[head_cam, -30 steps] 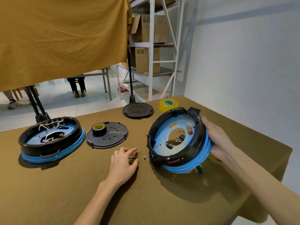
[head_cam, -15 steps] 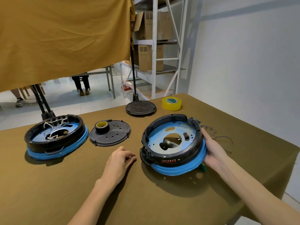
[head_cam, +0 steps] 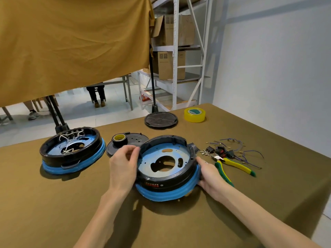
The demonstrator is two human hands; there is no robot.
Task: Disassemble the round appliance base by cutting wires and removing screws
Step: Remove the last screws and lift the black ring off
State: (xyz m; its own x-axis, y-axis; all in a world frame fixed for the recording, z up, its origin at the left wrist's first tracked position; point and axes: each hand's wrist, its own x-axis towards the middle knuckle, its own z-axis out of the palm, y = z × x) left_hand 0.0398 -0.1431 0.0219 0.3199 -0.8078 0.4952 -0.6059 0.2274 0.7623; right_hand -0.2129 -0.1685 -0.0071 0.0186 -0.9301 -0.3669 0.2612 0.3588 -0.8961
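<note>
Hands steady the round base (head_cam: 168, 169) on the bench (head_cam: 53, 203): left hand (head_cam: 123, 167) pinches its far-left rim, right hand (head_cam: 209, 173) cups its right side, fingers hidden. Base looks slightly tilted; loosening either grip could drop it onto the pliers (head_cam: 234, 165) just right of it

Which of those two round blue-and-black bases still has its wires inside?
The left base, untouched, with white wires across its middle. The base between the left hand and right hand looks stripped.

left hand (head_cam: 123, 169) + right hand (head_cam: 208, 173) grip round base (head_cam: 168, 167) | pliers (head_cam: 232, 164) beside it
</note>
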